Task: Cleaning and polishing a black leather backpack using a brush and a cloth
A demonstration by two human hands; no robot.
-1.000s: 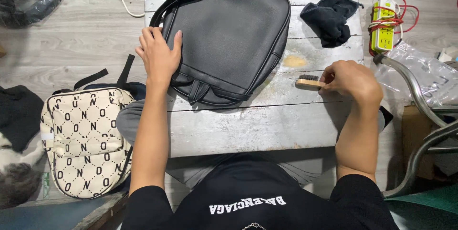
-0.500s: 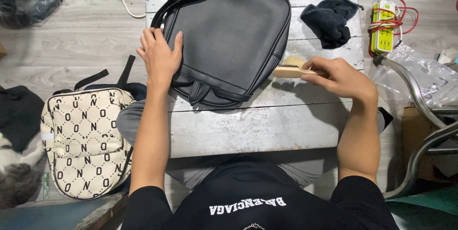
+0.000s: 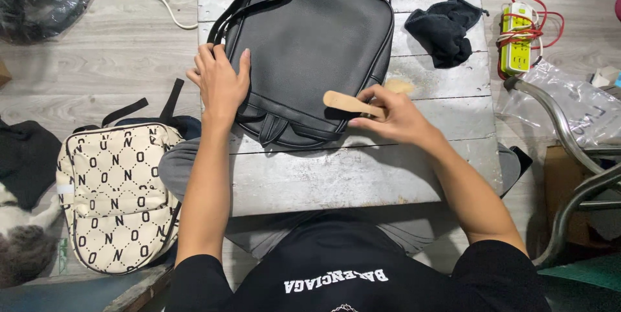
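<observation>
Our left hand (image 3: pixel 220 82) lies flat and spread on the black backpack (image 3: pixel 310 47), which looks soft, smooth and likely slippery. Our right hand (image 3: pixel 394 115) pinches a light, stiff wooden brush (image 3: pixel 346 102) by its handle, just right of the pinned corner.

a black leather backpack (image 3: pixel 310 47) lies flat on the worn grey wooden surface (image 3: pixel 362 176). the left hand (image 3: pixel 220 82) rests spread on the backpack's left near corner. the right hand (image 3: pixel 394 115) has its grip closed on a small pale wooden brush (image 3: pixel 349 103), held over the backpack's right near edge. a crumpled black cloth (image 3: pixel 446 27) lies far right on the surface. a cream patterned backpack (image 3: pixel 113 195) stands on the floor to the left, and a yellow power strip (image 3: pixel 517 40) wrapped in red cord lies to the right.
</observation>
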